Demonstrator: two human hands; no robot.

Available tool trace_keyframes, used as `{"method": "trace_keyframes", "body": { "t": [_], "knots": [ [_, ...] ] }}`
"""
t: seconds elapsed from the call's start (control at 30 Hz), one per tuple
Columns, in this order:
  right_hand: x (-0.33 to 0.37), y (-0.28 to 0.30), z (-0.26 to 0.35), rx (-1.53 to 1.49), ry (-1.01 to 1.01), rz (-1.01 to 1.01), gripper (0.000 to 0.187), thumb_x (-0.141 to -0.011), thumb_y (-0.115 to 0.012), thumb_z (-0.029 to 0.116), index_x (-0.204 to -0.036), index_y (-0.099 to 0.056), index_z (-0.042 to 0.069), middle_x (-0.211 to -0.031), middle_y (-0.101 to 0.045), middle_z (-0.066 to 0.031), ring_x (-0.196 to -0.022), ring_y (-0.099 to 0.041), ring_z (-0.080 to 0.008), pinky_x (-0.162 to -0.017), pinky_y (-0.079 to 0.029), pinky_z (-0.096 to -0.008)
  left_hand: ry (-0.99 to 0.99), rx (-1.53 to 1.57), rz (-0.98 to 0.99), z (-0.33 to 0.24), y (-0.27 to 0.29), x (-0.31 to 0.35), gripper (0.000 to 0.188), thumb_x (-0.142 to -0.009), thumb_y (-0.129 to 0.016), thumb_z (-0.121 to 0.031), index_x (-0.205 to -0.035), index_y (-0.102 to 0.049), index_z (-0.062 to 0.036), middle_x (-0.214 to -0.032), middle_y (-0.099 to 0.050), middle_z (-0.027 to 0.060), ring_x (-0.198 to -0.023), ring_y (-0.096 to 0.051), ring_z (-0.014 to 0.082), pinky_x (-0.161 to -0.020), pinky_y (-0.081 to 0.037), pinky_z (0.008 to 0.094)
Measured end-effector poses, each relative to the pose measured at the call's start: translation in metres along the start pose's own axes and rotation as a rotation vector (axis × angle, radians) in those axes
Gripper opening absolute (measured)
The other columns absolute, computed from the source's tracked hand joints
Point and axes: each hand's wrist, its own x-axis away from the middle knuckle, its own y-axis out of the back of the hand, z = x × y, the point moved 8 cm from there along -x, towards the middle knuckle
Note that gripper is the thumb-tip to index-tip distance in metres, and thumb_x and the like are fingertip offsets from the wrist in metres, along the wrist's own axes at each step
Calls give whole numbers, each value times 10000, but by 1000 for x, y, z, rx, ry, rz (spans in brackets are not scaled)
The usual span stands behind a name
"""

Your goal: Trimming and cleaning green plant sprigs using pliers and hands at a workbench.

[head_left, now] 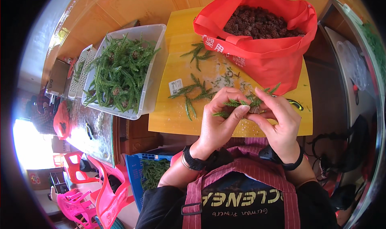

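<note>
Over the front of the yellow table [173, 122], my left hand [221, 118] and my right hand [281, 118] meet around a green artificial fir sprig [232, 103]. Thumb and fingers of the left hand pinch it, and its needles poke out past both hands. The right hand's fingers close on the other side of the sprig; exactly where they grip is partly hidden. Two more fir sprigs, a near one [195, 91] and a farther one [198, 54], lie to the left. Green scraps [228, 77] are scattered just beyond my hands.
A red bag [265, 56] of brown pine cones [257, 23] stands at the back right. A clear plastic bin [160, 48] heaped with fir sprigs [120, 68] is at left. Yellow-and-black cutters [296, 105] lie by my right hand. A blue crate [134, 176] stands below left, near pink chairs [110, 193].
</note>
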Motion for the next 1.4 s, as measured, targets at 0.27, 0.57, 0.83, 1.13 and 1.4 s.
{"method": "trace_keyframes", "body": {
  "t": [0.27,0.57,0.83,1.13,1.4],
  "knots": [
    [-2,-4,0,-6,-38,74,551,-680,-649,-137,-1197,-532,15,-889,-592,-108,-776,-607,-151,-619,-526,-246,98,93,12,8,3,1,114,-850,-555,26,-964,-557,23,-985,-579,79,-766,-578,99,-658,-482,212],
    [0,-7,1,93,1,46,640,-698,-622,-142,-1286,-431,26,-917,-615,-128,-812,-626,-173,-668,-522,-270,-88,-146,6,0,8,0,154,-779,-618,69,-915,-555,31,-1005,-597,126,-813,-597,150,-726,-499,262],
    [1,-5,8,133,51,-8,693,-702,-656,-103,-1322,-366,6,-905,-633,-146,-821,-636,-181,-694,-521,-274,-121,-198,-109,-9,11,4,260,-661,-744,61,-836,-565,-8,-887,-628,98,-906,-611,189,-813,-489,303],
    [-38,11,45,227,378,169,351,-667,-722,93,-994,-610,30,-944,-611,-103,-906,-587,-259,-772,-458,-373,-334,-303,-16,-27,8,9,225,-647,-729,79,-801,-590,-10,-833,-643,121,-825,-629,197,-740,-505,297],
    [-45,-3,16,37,220,568,233,-692,-693,61,-900,-596,19,-878,-606,-107,-819,-592,-282,-729,-461,-336,-380,-400,51,-45,0,8,267,-586,-686,111,-809,-611,-14,-814,-652,100,-812,-643,237,-740,-516,330]
  ]
}}
